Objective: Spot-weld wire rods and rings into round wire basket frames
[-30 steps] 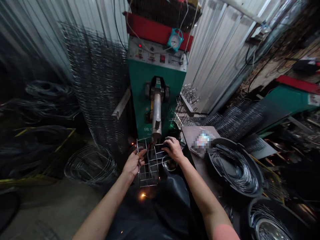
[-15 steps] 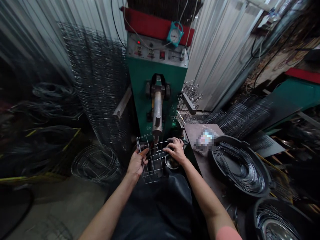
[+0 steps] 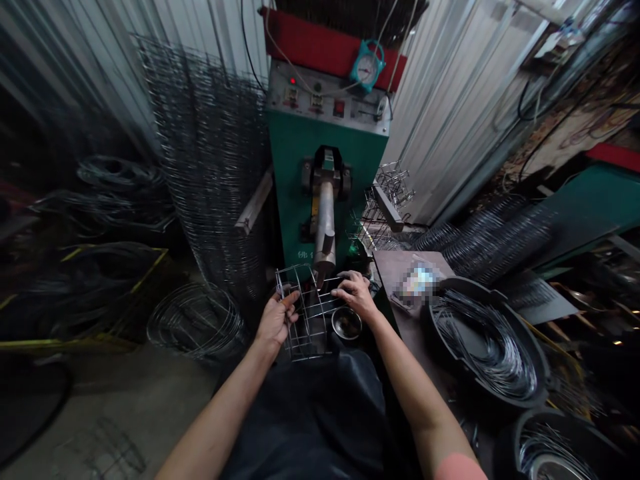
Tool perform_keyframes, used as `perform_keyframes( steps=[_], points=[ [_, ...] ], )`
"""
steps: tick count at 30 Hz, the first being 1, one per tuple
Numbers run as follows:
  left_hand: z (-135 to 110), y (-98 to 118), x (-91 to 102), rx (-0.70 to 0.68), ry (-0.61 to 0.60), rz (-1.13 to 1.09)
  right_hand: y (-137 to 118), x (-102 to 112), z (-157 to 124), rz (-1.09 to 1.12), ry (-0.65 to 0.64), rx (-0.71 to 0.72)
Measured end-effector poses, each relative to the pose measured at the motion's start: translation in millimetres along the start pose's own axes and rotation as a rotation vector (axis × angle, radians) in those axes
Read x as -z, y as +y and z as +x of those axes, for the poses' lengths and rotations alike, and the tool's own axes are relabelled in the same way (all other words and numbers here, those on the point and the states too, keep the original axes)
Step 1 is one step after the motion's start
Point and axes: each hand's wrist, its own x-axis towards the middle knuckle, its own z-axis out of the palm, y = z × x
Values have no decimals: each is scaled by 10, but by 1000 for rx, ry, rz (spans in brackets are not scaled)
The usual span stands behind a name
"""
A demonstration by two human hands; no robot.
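Observation:
A wire grid basket (image 3: 306, 313) sits under the grey welding arm (image 3: 325, 230) of a green machine (image 3: 325, 157). My left hand (image 3: 277, 318) grips the basket's left side, thumb over a wire. On the basket's right top edge rests my right hand (image 3: 355, 291), its fingers curled over the wires. A small metal bowl (image 3: 347, 323) lies just below the right hand. A dark apron (image 3: 320, 413) covers my lap beneath the basket.
Tall stacks of wire mesh (image 3: 210, 167) stand left of the machine. Wire rings (image 3: 197, 320) lie on the floor. To the right, a black tub (image 3: 485, 347) holds coiled wires; another tub (image 3: 555, 447) sits lower right. Finished baskets (image 3: 385, 200) hang behind.
The sparks seen below the basket one second ago are gone. The basket has tilted and shifted slightly under the arm, both hands keeping their hold.

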Motion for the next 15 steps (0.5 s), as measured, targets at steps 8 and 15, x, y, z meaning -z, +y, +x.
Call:
perform_keyframes(
  steps=[8, 15],
  points=[
    [102, 20, -27, 15, 1, -15, 68, -29, 92, -49, 13, 4],
    [240, 31, -19, 43, 36, -23, 135, -71, 191, -46, 0, -3]
  ],
)
